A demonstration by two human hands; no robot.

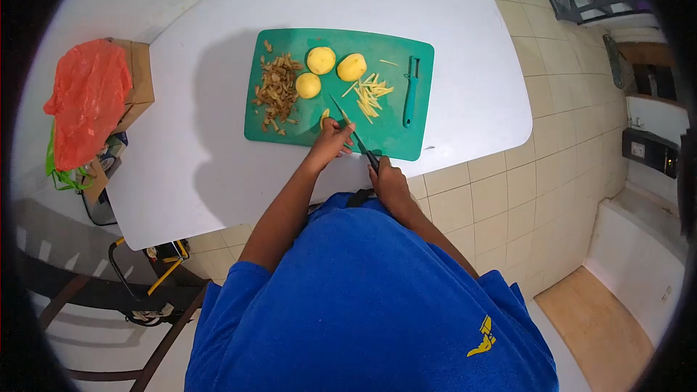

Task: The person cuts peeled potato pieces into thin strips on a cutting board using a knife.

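Observation:
My right hand (390, 181) is closed round the black handle of a knife (361, 143), its blade slanting up and left over the green cutting board (259, 133). At the board's near edge, my left hand (332, 143) has its fingers curled in beside the blade; what they grip is hidden. A pale potato slice (324, 114) shows just beyond those fingers. Three peeled potatoes, one at the back (320, 60), one to the right (351, 67) and one nearer (308, 86), lie on the board. Thin potato sticks (371, 96) are heaped right of the blade.
Brown peelings (277, 91) cover the board's left side. A green-handled peeler (412, 94) lies along its right side. The board rests on a white table (465, 51). At the far left are a red plastic bag (91, 101) and a cardboard box (138, 80); a yellow-and-black hacksaw-like frame (165, 278) is below.

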